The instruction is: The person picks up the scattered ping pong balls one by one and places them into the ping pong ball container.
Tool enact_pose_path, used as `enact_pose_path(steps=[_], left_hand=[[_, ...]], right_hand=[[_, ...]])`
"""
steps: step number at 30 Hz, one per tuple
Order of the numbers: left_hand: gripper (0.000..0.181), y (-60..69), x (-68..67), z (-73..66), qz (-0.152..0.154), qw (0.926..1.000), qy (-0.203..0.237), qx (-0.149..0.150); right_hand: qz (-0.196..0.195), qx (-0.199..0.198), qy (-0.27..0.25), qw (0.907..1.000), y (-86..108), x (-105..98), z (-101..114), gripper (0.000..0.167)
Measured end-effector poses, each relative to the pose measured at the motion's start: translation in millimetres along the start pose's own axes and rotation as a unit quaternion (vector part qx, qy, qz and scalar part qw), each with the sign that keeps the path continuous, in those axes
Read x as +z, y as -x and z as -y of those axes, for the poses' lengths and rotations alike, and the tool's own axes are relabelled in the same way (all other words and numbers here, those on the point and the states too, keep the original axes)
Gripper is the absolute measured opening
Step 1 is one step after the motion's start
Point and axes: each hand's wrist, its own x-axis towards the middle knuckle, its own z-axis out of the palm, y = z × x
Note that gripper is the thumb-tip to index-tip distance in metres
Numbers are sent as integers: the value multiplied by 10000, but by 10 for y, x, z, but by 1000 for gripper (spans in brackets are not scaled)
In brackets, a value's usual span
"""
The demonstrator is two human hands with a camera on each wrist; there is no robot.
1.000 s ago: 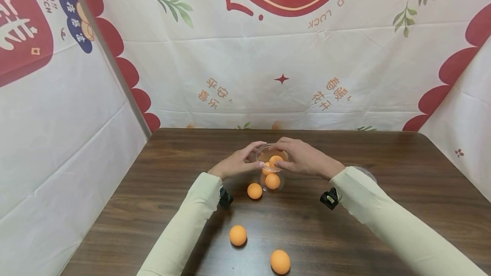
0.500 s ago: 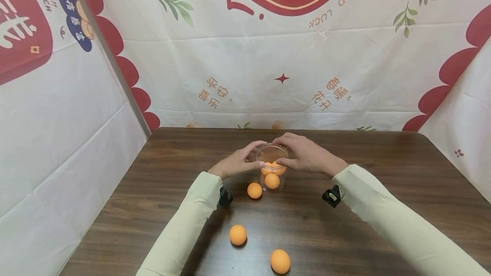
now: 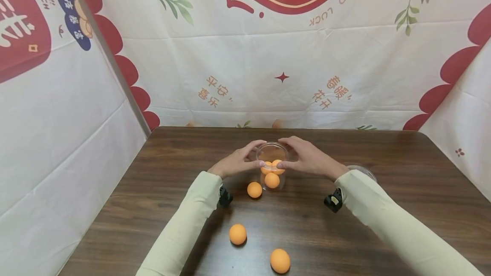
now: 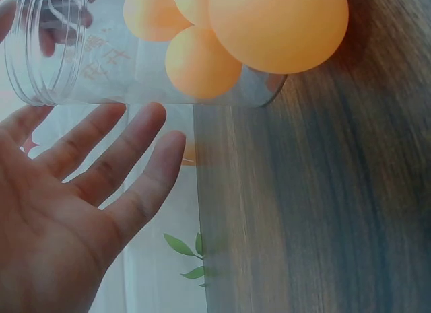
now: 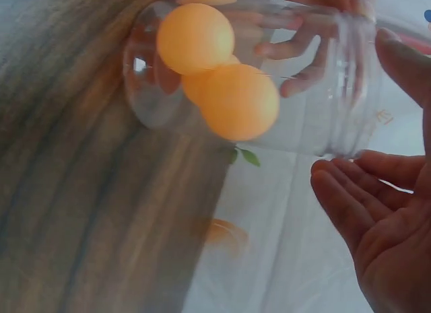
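A clear jar (image 3: 272, 153) stands upright on the table with its mouth uncovered, and three orange balls (image 3: 272, 180) lie inside. My left hand (image 3: 238, 162) holds the jar's neck from the left, thumb in front and fingers behind; its other fingers spread beside the wall in the left wrist view. On the opposite side, my right hand (image 3: 308, 156) is around the rim, thumb near the front and fingers (image 5: 337, 185) close to the neck, nothing between them but the jar. Just left of the jar's base sits a loose orange ball (image 3: 255, 190).
Two more orange balls, one (image 3: 238, 234) at front centre and another (image 3: 280, 261) nearer the front edge, rest on the brown wooden table (image 3: 153, 208). A clear round lid-like piece (image 3: 362, 170) lies partly behind the right sleeve. Printed cloth (image 3: 245, 67) hangs behind.
My right hand let an orange ball drop from the jar's mouth onto the others, then drew its fingers slightly back right off the opening. My left hand stayed on the jar.
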Motion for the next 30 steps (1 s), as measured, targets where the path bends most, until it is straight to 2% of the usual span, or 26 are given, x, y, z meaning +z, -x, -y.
enact_pose_path(steps=[12,21,30], left_hand=[[64,0,38,2,-89,9999,-11,-128],[64,24,66,28,-130,9998,80,-87],[63,15,56,16,-178,9998,93,1]], right_hand=[[-293,154,-1210,9921,93,222,-180,71],[-717,209,-1894,9791,124,413,-241,67],[-1098,132,-2129,9708,120,465,-220,65]])
